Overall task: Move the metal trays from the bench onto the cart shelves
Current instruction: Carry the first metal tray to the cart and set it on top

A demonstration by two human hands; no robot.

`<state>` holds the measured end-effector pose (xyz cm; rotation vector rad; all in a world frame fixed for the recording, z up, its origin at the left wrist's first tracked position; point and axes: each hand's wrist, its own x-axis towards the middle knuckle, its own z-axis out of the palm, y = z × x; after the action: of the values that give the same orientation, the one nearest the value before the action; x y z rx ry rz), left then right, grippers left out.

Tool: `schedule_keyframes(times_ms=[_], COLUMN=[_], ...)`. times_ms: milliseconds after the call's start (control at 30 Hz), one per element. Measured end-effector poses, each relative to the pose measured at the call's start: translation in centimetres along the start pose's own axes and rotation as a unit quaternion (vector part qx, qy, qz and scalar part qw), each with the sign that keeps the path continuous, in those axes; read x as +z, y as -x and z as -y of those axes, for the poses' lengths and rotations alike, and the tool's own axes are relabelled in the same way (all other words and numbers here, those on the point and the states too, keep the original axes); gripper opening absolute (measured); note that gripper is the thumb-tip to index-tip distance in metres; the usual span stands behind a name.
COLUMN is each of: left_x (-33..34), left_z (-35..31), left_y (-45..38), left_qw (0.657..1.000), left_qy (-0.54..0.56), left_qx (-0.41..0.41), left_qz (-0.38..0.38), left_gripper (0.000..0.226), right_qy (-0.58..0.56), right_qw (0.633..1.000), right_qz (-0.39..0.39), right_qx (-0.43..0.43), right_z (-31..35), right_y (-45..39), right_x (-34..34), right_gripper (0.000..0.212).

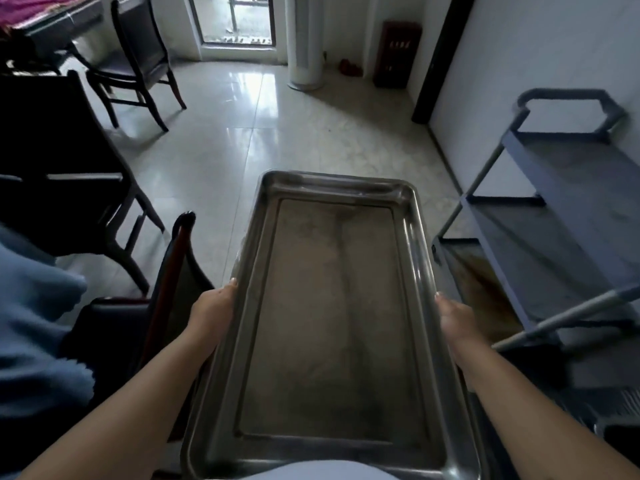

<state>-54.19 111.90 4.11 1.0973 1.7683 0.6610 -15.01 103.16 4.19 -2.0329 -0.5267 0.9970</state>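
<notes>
A large rectangular metal tray (329, 317) is held level in front of me, above the floor, its long side pointing away. My left hand (213, 308) grips its left rim, thumb on top and fingers hidden underneath. My right hand (453, 318) grips the right rim the same way. The tray holds nothing. To the right stands the grey cart (568, 216) with several shelves. On its lowest shelf lies another metal tray (478, 271), partly hidden behind the one I hold.
A dark chair (173, 271) stands just left of the tray, with more chairs (135, 60) and a dark table (52, 140) beyond. A blue cloth (34, 306) lies at the left edge. A white column (306, 39) and a doorway (235, 22) stand ahead across the tiled floor.
</notes>
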Motion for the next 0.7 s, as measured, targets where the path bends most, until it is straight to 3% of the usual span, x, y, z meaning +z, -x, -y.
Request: schedule_keyframes(times_ms=[367, 567, 700], left_x=[5.9, 11.4, 16.9], left_z=[-15.0, -21.0, -26.3], left_y=[-18.3, -23.8, -27.7], left_qw=[0.994, 0.995, 0.996], left_qy=[-0.053, -0.07, -0.047], left_qx=[0.04, 0.054, 0.054], left_qz=[-0.092, -0.037, 0.049], left_gripper=[0.051, 0.053, 0.048], right_qy=[0.033, 0.045, 0.042], right_qw=[0.996, 0.996, 0.991], right_qz=[0.001, -0.041, -0.121], right_qx=[-0.077, -0.072, -0.025], right_z=[16.6, 19.2, 17.7], right_y=[-20.6, -27.1, -29.0], right_x=[4.4, 2.2, -0.9], right_gripper=[0.045, 0.026, 0.038])
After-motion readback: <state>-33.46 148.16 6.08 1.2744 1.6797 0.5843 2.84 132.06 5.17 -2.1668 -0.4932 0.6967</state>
